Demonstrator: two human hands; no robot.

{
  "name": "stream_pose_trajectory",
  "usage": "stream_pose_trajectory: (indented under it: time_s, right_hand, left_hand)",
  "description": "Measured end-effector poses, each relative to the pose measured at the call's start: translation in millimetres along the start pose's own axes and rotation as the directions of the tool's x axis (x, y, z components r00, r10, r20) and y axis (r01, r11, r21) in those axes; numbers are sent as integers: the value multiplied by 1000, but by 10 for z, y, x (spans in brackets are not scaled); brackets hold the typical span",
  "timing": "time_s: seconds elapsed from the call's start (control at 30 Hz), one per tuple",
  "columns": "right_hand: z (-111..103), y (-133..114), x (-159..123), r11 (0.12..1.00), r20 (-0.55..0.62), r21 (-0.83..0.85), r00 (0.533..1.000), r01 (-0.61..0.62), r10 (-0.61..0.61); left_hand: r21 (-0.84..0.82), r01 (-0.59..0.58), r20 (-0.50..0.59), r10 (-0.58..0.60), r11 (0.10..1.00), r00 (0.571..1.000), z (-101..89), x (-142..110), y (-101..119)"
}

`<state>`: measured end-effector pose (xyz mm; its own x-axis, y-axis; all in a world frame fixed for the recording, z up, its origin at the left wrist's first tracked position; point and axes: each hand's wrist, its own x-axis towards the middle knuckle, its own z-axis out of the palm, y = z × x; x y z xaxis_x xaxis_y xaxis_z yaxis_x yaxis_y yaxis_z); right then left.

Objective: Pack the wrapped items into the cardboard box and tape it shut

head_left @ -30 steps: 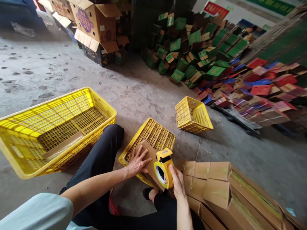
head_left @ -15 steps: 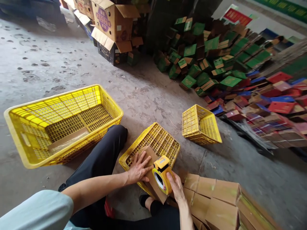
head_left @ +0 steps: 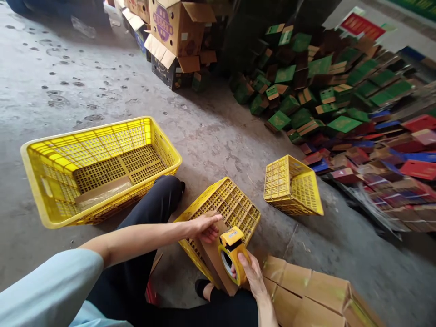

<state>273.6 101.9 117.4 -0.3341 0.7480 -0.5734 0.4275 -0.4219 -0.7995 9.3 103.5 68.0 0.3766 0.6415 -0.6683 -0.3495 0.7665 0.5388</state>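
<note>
My right hand grips a yellow tape dispenser with a tape roll in it, held against a brown cardboard box. The narrow box lies tilted over an upturned yellow plastic crate between my legs. My left hand is at the far end of the box, turned sideways, with its fingers loosely bent and apart from the dispenser. I see nothing held in it. Whether its fingertips touch the cardboard is hard to see.
To the left stands a large yellow crate with a flat cardboard piece inside. A smaller yellow crate lies ahead right. Stacked brown boxes are beside my right arm. Piles of green boxes and open cartons stand farther back.
My left hand has gone from lying flat with spread fingers on the cardboard to turned sideways at its far end. The view has shifted slightly; my right hand still holds the dispenser.
</note>
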Motion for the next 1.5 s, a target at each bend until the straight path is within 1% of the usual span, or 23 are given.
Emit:
stream_pose_trajectory:
  time_s: [0.1,0.2,0.3,0.4,0.57,0.77,0.93,1.07,1.2,1.37,1.5]
  right_hand:
    - [14,-41,-7,999,-7,-33,1000,-2,2]
    - [31,-97,5,996,10,-86,1000,15,-14]
    - [54,-158,40,993,30,-120,1000,1,3]
    - [74,-207,77,991,52,-130,998,-22,29]
    - [79,-239,121,989,51,-138,997,-59,66]
    - [63,-306,183,983,127,-161,986,-88,109]
    - [42,-391,207,963,163,-243,975,-112,154]
    - [40,-421,209,951,144,-284,975,-124,170]
    - [84,-463,216,943,146,-318,978,-99,152]
    - [183,-583,261,934,108,-332,978,-132,177]
    - [222,-661,297,913,126,-385,972,-135,197]
  left_hand:
    - [26,94,6,-94,995,996,-16,-13,174]
    - [92,107,7,-108,990,994,-25,-23,273]
    - [140,90,10,-92,986,996,-31,5,300]
    - [138,61,15,-64,989,998,-51,45,292]
    - [129,34,47,-40,991,998,-127,87,291]
    - [140,0,80,-12,990,997,-229,145,310]
    - [153,-41,121,22,987,992,-282,181,319]
    - [167,-68,167,40,984,985,-320,228,347]
    - [175,-98,193,64,980,979,-390,316,373]
    - [177,-121,177,89,977,980,-521,376,374]
    - [189,-125,153,97,974,984,-581,351,381]
